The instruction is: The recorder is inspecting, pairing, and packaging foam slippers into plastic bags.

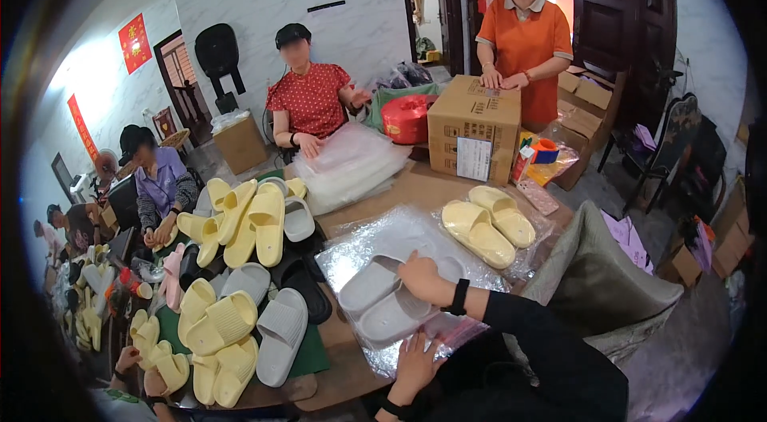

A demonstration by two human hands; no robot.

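From my remote seat I see the right hand (421, 277) lying flat, fingers spread, on a pair of grey foam slippers (382, 301) inside a clear plastic bag (415, 234) on the brown wooden table (415, 186). The left hand (415, 366), just below the grey pair, pinches the bag's near edge; its fingertips are hidden under the plastic, so I cannot tell the grip exactly. To the right of the grey pair lie two pale yellow foam slippers (487, 226), already bagged. Behind them stands one brown cardboard box (473, 130).
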